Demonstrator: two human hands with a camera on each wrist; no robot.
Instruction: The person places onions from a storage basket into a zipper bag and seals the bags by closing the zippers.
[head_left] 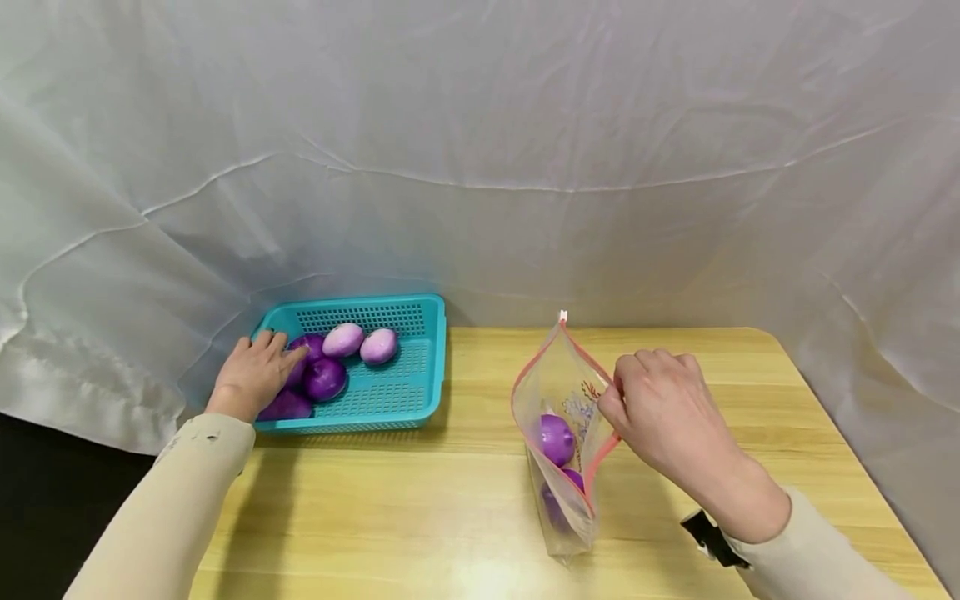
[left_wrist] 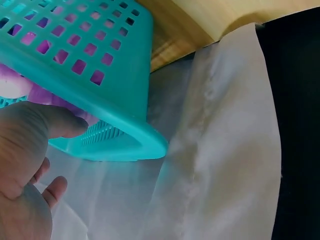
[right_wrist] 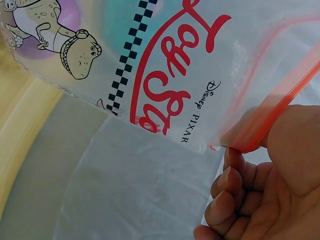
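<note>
Basket (head_left: 436,383): purple items (head_left: 326,379), left hand (head_left: 251,375) over edge (left_wrist: 105,107), fingers apart. Bag (head_left: 566,537) well apart: two inside, right hand (head_left: 663,408) pinching rim (right_wrist: 290,90).

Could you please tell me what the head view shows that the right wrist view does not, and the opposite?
Only head: the left hand at the teal basket, a black band at the right cuff, and the white tip of the bag.

Only right wrist: the palm side of the right hand, and legible lettering, such as PIXAR.

Both: the right hand pinching the bag's reddish rim, the wood-grained table and the pale cloth.
</note>
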